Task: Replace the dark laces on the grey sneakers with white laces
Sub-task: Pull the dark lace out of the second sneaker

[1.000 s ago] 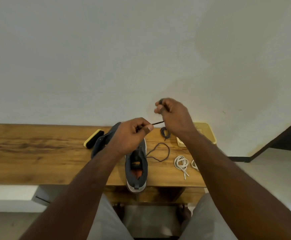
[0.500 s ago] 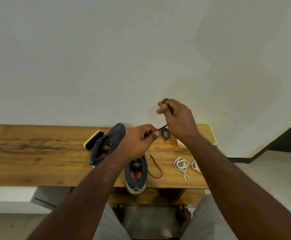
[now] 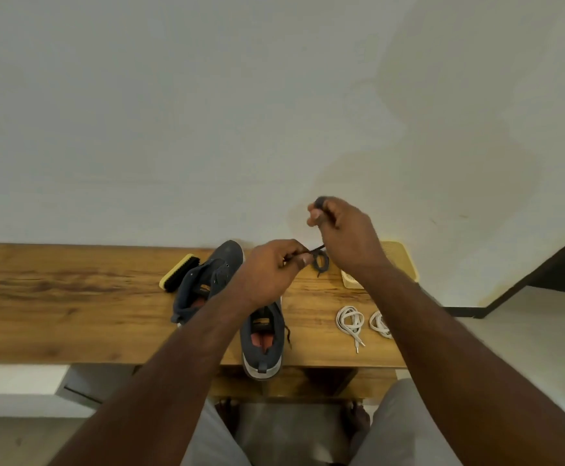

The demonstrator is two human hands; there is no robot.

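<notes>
Winding the removed dark lace (image 3: 319,260) above the wooden bench (image 3: 72,314), your right hand (image 3: 345,230) and left hand (image 3: 271,270) both pinch it; next, set it down and pick up the white laces (image 3: 350,322).

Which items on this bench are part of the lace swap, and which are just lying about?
Part of the job:
- dark lace, wound between left hand and right hand
- grey sneaker nearest the bench edge
- second grey sneaker, lying behind it
- two coiled white laces

Lying about:
- yellow-backed black brush
- yellow perforated tray
</notes>
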